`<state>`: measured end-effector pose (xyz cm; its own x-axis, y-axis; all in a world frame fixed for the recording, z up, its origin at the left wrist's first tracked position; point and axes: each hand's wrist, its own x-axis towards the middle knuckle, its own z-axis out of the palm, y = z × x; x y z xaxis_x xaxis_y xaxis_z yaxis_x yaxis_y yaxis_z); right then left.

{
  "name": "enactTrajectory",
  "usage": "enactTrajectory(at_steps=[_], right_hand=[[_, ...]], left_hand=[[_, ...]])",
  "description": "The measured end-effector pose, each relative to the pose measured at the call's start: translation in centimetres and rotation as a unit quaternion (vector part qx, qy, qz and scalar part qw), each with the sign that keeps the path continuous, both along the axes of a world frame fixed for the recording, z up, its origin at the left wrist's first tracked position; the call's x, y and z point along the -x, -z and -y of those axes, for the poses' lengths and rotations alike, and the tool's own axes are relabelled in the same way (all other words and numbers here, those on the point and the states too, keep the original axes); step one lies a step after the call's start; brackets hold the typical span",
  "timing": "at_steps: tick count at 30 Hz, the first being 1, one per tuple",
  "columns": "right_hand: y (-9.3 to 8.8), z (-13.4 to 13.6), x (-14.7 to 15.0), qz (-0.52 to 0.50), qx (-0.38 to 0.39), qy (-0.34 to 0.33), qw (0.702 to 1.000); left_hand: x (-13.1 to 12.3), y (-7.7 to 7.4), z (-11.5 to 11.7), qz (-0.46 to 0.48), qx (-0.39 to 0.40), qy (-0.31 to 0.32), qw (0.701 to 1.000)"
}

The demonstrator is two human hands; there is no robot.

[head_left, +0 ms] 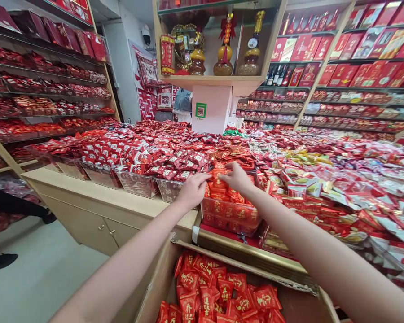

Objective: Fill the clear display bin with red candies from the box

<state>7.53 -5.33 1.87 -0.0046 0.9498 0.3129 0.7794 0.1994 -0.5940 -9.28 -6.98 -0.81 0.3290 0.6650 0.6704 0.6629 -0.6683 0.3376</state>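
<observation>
My left hand (pixel 194 189) and my right hand (pixel 238 178) meet over a clear plastic bin (pixel 230 220) heaped with red candy packets that bear gold lettering. Between my fingertips is one red candy packet (pixel 218 178) on top of the heap, with the left fingers at its left edge and the right fingers at its right. The fingers of both hands are closed; their far sides are hidden. Below my arms stands an open cardboard box (pixel 252 264), which holds more loose red candy packets (pixel 207 273) of the same look.
Further clear bins (pixel 138 184) of wrapped candies line the wooden counter (pixel 128 202) to the left. Piles of white and red packets (pixel 309 193) spread to the right. A display case (pixel 212 80) rises ahead. At far left show a person's legs (pixel 16 204).
</observation>
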Motion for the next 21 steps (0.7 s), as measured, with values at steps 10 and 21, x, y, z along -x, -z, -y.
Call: enactTrajectory(at_steps=[10, 21], right_hand=[[-1.3, 0.7, -2.0, 0.233, 0.005, 0.002, 0.973], [-0.3, 1.2, -2.7, 0.299, 0.058, -0.107, 0.947]], left_hand=[[-0.8, -0.9, -1.2, -0.209, -0.029, 0.052, 0.976], [-2.9, -2.3, -2.3, -0.323, 0.07, 0.09, 0.939]])
